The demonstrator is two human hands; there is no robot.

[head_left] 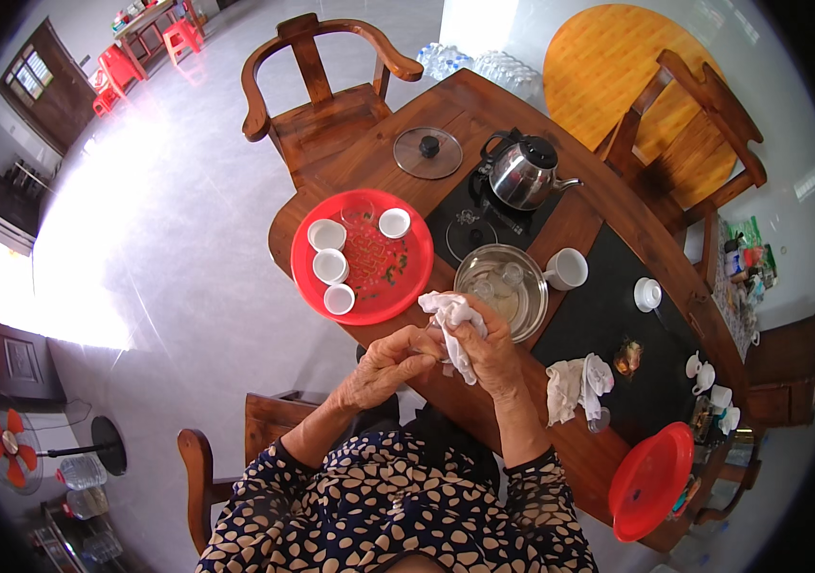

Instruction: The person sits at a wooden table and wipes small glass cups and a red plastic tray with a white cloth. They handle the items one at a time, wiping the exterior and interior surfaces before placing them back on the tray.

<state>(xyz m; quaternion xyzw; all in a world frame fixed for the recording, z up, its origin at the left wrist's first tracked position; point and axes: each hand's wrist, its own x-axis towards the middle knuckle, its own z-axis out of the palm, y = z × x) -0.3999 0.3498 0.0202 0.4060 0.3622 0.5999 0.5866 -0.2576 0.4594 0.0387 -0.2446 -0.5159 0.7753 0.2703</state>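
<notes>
A crumpled white cloth is gripped in my right hand, its folds hanging over the fingers. My left hand meets it from the left, thumb and fingers closed against the cloth's edge. Something small, possibly clear, is between the hands, but I cannot make out what. Just beyond them sits a steel bowl with clear glass cups in liquid. To its left, a red tray carries several white cups and a clear glass cup.
A steel kettle, a glass lid and a white mug stand on the wooden table. Rightward lie cloths, small white cups and a tilted red basin. Wooden chairs surround the table.
</notes>
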